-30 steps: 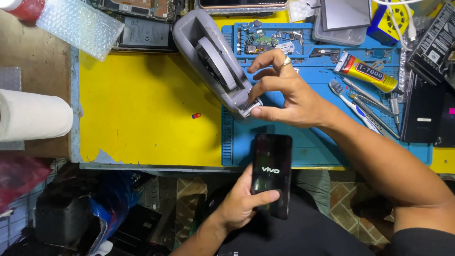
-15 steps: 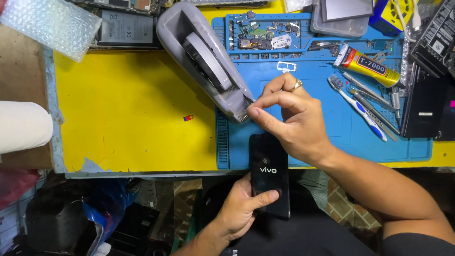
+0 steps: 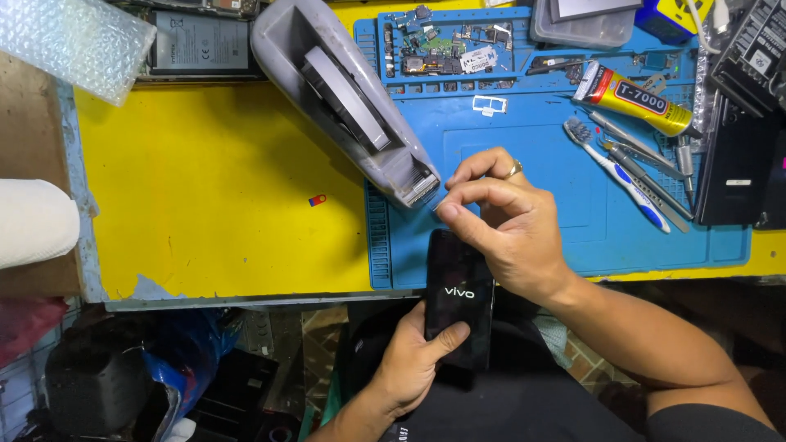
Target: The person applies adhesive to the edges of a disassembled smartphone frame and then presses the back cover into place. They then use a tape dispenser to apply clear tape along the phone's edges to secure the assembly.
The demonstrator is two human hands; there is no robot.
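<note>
A yellow workbench (image 3: 213, 196) fills most of the view from above, with a blue silicone repair mat (image 3: 573, 205) covering its right half. On the seam between them lies a large grey tape dispenser (image 3: 344, 98), angled so that its serrated cutting edge points down and to the right. A sheet of bubble wrap (image 3: 74, 45) lies at the top left corner, and a white paper roll (image 3: 33, 221) sits at the left edge. The right hand (image 3: 508, 221) hovers over the mat just beside the dispenser's cutting edge, thumb and forefinger pinched narrowly together at that edge; whether a strip of clear tape is between them cannot be made out. A ring shows on one finger of this hand. Below it, at the near edge of the bench over the person's lap, the left hand (image 3: 413, 360) grips a black smartphone (image 3: 458, 295) from below, fingers wrapped behind it and thumb across its lower face, the screen dark with a small white logo. Farther right on the mat lie a yellow glue tube (image 3: 634, 98), a white and blue toothbrush (image 3: 618, 176) and metal tweezers (image 3: 647, 172). A tiny red and blue chip (image 3: 317, 200) rests on the yellow surface.
</note>
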